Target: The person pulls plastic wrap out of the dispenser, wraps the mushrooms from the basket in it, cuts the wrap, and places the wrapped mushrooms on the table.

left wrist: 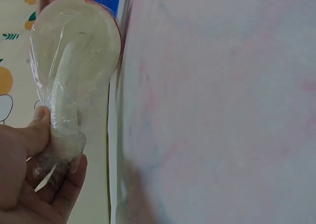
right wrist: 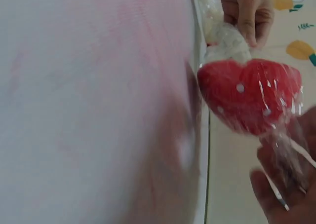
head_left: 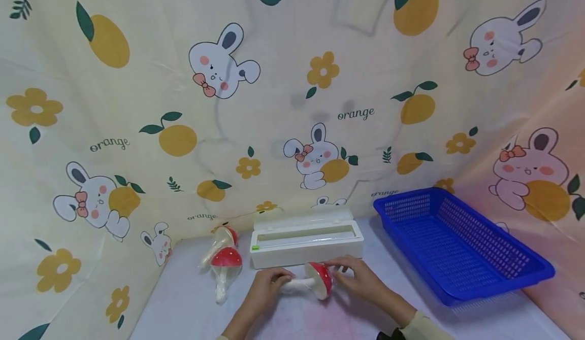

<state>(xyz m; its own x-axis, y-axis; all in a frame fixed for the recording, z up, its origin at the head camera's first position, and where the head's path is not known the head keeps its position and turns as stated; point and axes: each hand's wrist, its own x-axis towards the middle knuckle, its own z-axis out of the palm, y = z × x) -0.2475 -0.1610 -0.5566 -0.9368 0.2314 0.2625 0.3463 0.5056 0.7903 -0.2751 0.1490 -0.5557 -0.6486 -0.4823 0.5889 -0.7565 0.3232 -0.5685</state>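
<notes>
Between the two hands a red-capped toy mushroom (head_left: 322,281) with white dots lies sideways, wrapped in clear plastic film. My left hand (head_left: 268,285) pinches the wrapped end of its pale stem (left wrist: 64,130), thumb on one side and fingers on the other. At the cap's top, my right hand (head_left: 358,279) has its fingers curled about loose, gathered film (right wrist: 289,160). The red cap (right wrist: 249,95) faces the right palm. Directly behind the mushroom stands a white cling film dispenser (head_left: 306,251) with its lid raised and a roll inside.
Two more wrapped mushrooms (head_left: 226,259) lie at the left of the white tabletop (head_left: 183,299), one partly behind the other. A blue plastic basket (head_left: 457,292) occupies the right side. Patterned cloth (head_left: 274,101) hangs close behind the table.
</notes>
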